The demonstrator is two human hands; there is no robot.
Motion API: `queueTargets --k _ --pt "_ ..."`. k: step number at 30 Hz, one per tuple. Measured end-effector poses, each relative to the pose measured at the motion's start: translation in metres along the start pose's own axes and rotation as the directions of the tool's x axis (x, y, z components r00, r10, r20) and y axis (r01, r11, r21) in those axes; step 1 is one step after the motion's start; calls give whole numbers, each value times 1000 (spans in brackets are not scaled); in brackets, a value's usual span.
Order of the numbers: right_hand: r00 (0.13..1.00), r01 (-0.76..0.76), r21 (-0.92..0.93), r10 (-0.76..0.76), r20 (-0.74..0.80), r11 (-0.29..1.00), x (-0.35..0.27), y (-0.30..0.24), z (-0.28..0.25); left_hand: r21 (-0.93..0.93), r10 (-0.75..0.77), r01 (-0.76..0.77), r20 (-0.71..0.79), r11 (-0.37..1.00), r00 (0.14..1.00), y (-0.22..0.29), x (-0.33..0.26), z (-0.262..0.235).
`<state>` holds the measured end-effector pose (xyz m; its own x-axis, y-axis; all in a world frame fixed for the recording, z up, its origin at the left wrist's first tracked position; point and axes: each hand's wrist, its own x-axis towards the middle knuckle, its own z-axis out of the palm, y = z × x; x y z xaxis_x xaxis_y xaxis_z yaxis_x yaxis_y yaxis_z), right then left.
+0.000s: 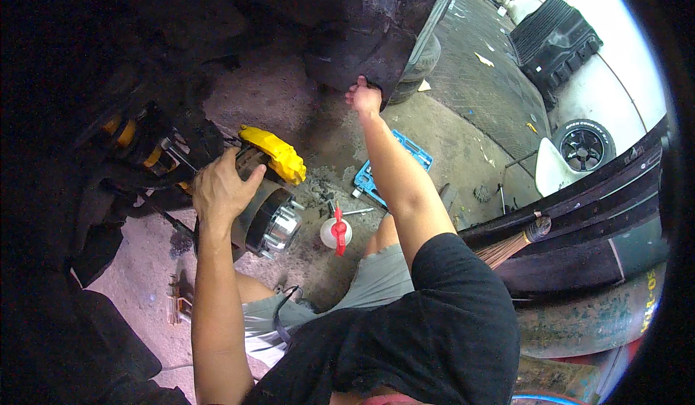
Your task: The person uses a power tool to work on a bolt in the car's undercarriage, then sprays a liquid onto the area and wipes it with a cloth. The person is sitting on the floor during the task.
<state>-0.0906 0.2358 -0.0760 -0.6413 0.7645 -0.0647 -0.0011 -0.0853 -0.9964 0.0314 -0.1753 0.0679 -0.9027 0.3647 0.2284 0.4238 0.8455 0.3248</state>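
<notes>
My left hand [219,186] is wrapped over the back of the wheel hub [279,222], thumb apart from the fingers. Some fingertips are hidden behind the metal. The hub is bare, with silver wheel studs facing outward. Just above the hand sits a yellow brake caliper [279,155]. My right hand [365,96] is stretched far forward, against the lower edge of a dark body panel [362,50]. Its fingers are curled; whatever they hold is hidden.
A white container with a red handle [338,233] stands on the floor near the hub. Beyond it lie a metal tool [357,211] and a blue tool case [414,152]. A tyre [426,61] is under the vehicle; a broom [510,249] lies to the right.
</notes>
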Motion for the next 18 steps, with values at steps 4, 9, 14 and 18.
queueTargets --k 4,9,14,18 --pt "996 64 19 -63 -56 998 -8 -9 -6 -21 10 -11 -15 1000 1000 -3 -1 2" --pt "994 81 20 -79 -70 997 -19 -22 -13 4 1 -1 -13 1000 1000 -2 -2 0" --pt "995 75 16 -73 -65 997 -16 -21 -22 14 -11 11 2 1000 1000 2 -2 -3" --pt "994 86 9 -85 -67 996 -18 -23 -24 -20 11 -12 -13 1000 1000 -2 -2 -1"
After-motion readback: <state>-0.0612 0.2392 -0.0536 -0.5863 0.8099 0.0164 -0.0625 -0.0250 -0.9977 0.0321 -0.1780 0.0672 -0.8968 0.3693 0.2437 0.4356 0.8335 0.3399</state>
